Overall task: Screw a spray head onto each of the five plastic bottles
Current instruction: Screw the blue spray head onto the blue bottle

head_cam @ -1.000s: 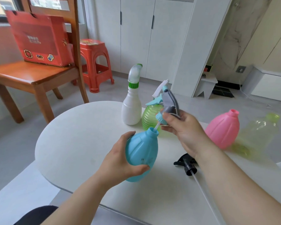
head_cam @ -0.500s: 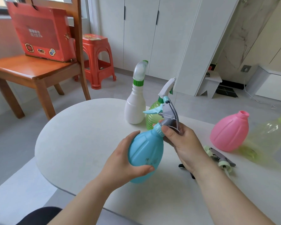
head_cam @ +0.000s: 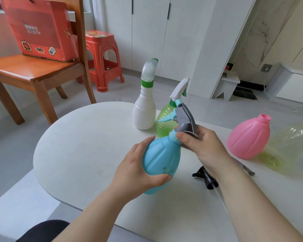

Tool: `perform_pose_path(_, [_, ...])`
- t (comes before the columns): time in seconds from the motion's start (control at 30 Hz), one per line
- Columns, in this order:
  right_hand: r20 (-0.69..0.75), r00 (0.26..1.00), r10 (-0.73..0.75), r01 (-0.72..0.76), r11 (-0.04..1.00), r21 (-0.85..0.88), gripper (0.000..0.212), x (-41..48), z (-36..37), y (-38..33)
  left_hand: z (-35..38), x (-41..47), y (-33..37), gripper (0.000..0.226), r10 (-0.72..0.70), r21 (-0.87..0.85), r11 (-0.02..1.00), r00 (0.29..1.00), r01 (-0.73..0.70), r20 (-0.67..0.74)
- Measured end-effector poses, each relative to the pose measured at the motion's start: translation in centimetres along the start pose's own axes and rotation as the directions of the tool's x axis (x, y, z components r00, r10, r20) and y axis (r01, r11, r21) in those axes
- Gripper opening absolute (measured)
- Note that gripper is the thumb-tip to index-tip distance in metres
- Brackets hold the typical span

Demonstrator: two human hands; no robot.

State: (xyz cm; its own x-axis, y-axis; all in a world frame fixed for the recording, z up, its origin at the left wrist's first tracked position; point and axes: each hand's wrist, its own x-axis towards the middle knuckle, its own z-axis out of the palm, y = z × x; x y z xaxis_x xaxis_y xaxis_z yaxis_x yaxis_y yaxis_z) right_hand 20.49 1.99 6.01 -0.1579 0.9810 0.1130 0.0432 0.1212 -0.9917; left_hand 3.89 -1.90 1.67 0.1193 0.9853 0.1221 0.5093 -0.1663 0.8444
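Both hands (head_cam: 138,173) on blue bottle (head_cam: 162,158)

**Spray head now seated on the blue bottle**

A second ago you held the grey-and-teal spray head (head_cam: 184,117) above the blue bottle (head_cam: 162,158) with its tube entering the neck; now its collar sits on the neck, your right hand (head_cam: 203,147) has dropped with it, fingers (head_cam: 185,137) at the collar

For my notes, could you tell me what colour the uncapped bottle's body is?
Pink bottle, seen best in the head view.
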Motion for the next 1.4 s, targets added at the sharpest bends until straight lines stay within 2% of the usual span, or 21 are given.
perform_pose_path(0.1, [-0.105, 0.994, -0.006, 0.012, 0.999, 0.052, 0.008, -0.1, 0.6, 0.9, 0.4, -0.2, -0.2, 0.09, 0.016, -0.022, 1.0, 1.0, -0.017, -0.016])
perform_pose_path(0.17, [-0.121, 0.993, -0.004, 0.006, 1.0, 0.017, 0.007, 0.1, 0.5, 1.0, 0.4, -0.4, -0.5, 0.084, -0.008, -0.159, 0.987, 1.0, 0.009, 0.006])
perform_pose_path(0.23, [-0.122, 0.992, 0.031, -0.025, 0.998, 0.054, 0.01, 0.2, 0.2, 1.2, 0.0, -0.4, -1.0, 0.076, -0.074, -0.333, 0.94, 0.997, 0.072, 0.008])
perform_pose_path(0.27, [-0.127, 0.99, 0.056, -0.044, 0.994, 0.095, 0.012, 0.1, 0.0, 1.4, -0.3, -0.4, -1.2, 0.079, -0.107, -0.377, 0.921, 0.994, 0.102, 0.007])
perform_pose_path(0.37, [-0.157, 0.979, 0.128, -0.087, 0.965, 0.248, 0.011, -0.4, -0.5, 2.4, -0.7, -0.5, -1.8, 0.099, -0.182, -0.34, 0.92, 0.981, 0.195, 0.07])
perform_pose_path(0.5, [-0.214, 0.964, 0.159, -0.076, 0.933, 0.351, 0.011, -0.5, 0.3, 2.6, -0.1, -1.5, -2.1, 0.098, -0.22, -0.202, 0.953, 0.974, 0.226, 0.051])
perform_pose_path(0.6, [-0.252, 0.959, 0.133, -0.04, 0.939, 0.342, 0.012, -0.1, 1.2, 2.0, 0.6, -1.8, -1.7, 0.09, -0.261, -0.295, 0.92, 0.965, 0.259, 0.033])
perform_pose_path(0.7, [-0.307, 0.946, 0.104, 0.02, 0.926, 0.378, 0.018, 0.2, 1.7, 1.4, 1.0, -1.6, -1.3, 0.096, -0.31, -0.535, 0.802, 0.951, 0.265, 0.007])
perform_pose_path(0.8, [-0.341, 0.936, 0.091, 0.061, 0.91, 0.41, 0.017, 0.2, 2.3, 1.0, 1.1, -1.1, -1.0, 0.088, -0.355, -0.793, 0.553, 0.933, 0.256, 0.053])
perform_pose_path(0.87, [-0.334, 0.94, 0.075, 0.081, 0.899, 0.431, 0.014, 0.2, 2.8, 0.8, 0.9, -0.8, -0.8, 0.07, -0.358, -0.881, 0.424, 0.933, 0.21, 0.05])
perform_pose_path(0.93, [-0.292, 0.955, 0.052, 0.091, 0.886, 0.455, 0.011, 0.2, 3.3, 0.7, 0.7, -0.6, -0.6, 0.046, -0.331, -0.928, 0.343, 0.943, 0.143, 0.023])
perform_pose_path(1.0, [-0.248, 0.968, 0.027, 0.09, 0.889, 0.448, 0.007, 0.0, 3.5, 0.6, 0.4, -0.3, -0.8, 0.047, -0.32, -0.943, 0.312, 0.947, 0.116, 0.011])
perform_pose_path(1.07, [-0.226, 0.974, 0.024, 0.081, 0.893, 0.442, 0.007, 0.0, 3.4, 0.5, 0.2, -0.2, -1.1, 0.046, -0.326, -0.935, 0.315, 0.944, 0.16, 0.052])
perform_pose_path(1.17, [-0.255, 0.964, 0.075, 0.049, 0.893, 0.448, 0.007, 0.2, 2.7, 0.3, 0.0, -0.6, -1.3, 0.044, -0.267, -0.896, 0.395, 0.959, 0.203, 0.099])
perform_pose_path(1.2, [-0.277, 0.955, 0.103, 0.032, 0.895, 0.445, 0.011, 0.2, 2.4, 0.3, -0.2, -0.7, -1.1, 0.05, -0.233, -0.881, 0.443, 0.97, 0.169, 0.069])
perform_pose_path(1.3, [-0.318, 0.923, 0.218, -0.047, 0.882, 0.469, 0.013, 0.3, 1.7, 0.3, -0.8, -1.0, -0.9, 0.072, -0.065, -0.719, 0.695, 0.992, -0.031, -0.106])
perform_pose_path(1.33, [-0.319, 0.915, 0.248, -0.069, 0.873, 0.482, 0.01, 0.3, 1.5, 0.3, -0.8, -1.2, -1.0, 0.079, 0.008, -0.656, 0.749, 0.992, -0.087, -0.123])
perform_pose_path(1.4, [-0.323, 0.907, 0.271, -0.077, 0.859, 0.506, 0.009, 0.2, 1.5, 0.4, -0.7, -1.4, -1.3, 0.088, 0.056, -0.614, 0.78, 0.991, -0.118, -0.119])
